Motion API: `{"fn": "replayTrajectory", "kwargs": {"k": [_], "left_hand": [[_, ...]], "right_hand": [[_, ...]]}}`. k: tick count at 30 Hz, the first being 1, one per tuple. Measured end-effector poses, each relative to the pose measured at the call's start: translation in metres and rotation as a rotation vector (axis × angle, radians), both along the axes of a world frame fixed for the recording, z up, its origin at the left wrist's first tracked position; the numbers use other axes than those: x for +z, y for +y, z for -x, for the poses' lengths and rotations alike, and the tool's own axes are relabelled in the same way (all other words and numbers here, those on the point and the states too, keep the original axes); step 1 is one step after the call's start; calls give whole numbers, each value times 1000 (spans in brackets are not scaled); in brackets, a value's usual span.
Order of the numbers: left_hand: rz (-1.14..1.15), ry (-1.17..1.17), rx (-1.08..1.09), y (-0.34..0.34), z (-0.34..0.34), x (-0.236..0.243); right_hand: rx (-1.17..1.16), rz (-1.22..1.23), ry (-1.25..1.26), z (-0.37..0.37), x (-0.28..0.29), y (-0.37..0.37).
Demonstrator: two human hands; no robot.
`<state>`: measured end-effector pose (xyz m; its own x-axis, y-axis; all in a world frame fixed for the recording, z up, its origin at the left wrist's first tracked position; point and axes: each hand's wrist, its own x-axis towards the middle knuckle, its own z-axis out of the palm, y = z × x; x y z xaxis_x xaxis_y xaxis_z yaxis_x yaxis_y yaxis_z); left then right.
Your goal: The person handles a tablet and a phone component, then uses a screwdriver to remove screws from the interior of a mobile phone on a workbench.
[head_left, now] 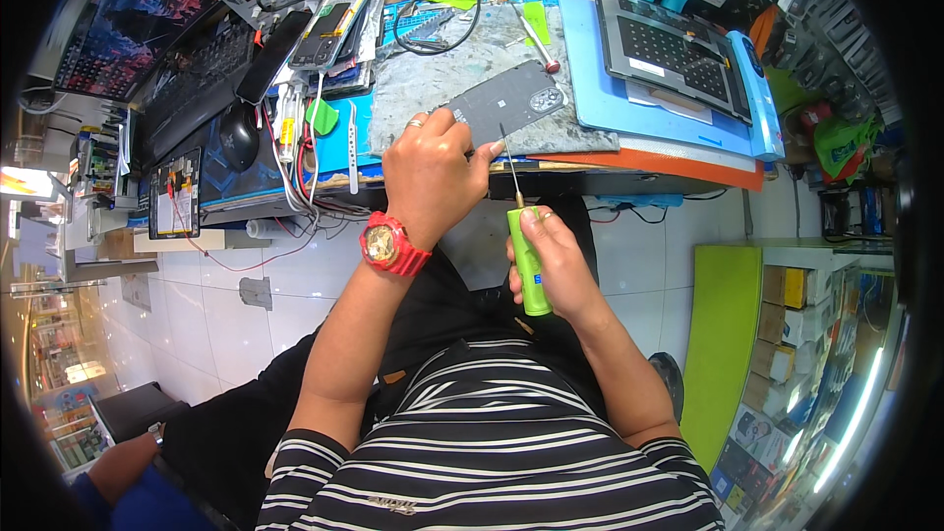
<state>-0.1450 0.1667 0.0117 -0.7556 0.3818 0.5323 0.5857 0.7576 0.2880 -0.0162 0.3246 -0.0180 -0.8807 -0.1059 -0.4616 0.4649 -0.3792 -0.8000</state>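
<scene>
A dark grey phone (503,98) lies tilted on a worn grey work mat (413,88), its camera cluster toward the right. My left hand (433,172), with a ring and a red wristwatch, is closed over the phone's near left end and hides that part. Its thumb reaches toward the near edge. In my right hand (559,261) is a green-handled tool (529,265) with a long thin metal shaft, like a screwdriver. The shaft points away from me, and its tip is over the phone's near edge, close to my left thumb; contact cannot be made out.
Beyond the phone lie a small red-ended screwdriver (551,65) and a black cable (479,15). Tweezers (353,147) and stacked phones (334,29) are to the left. On the right, a laptop part (678,59) rests on a blue mat (590,88). A person's arm (123,462) shows at lower left.
</scene>
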Motion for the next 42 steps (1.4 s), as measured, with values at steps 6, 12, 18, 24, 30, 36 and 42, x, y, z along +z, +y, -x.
{"fn": "replayTrajectory", "kwargs": {"k": [6,12,18,24,30,36,42], "left_hand": [[-3,-15,4,-1,-1,0],[98,-135,-235,-32,-2,17],[313,-89,-331,-63,6,2],[320,85,-220,-68,-18,4],[218,133,-120,-29,-20,0],[6,74,-209,-15,-9,-16],[15,40,-229,-23,-5,-19]], "right_hand": [[-21,33,4,0,1,1],[21,-93,97,-24,11,15],[55,-293,149,-38,11,12],[94,-312,110,-52,14,18],[54,-239,107,-52,13,15],[10,-171,56,-38,12,9],[73,-83,21,-28,3,-6]]}}
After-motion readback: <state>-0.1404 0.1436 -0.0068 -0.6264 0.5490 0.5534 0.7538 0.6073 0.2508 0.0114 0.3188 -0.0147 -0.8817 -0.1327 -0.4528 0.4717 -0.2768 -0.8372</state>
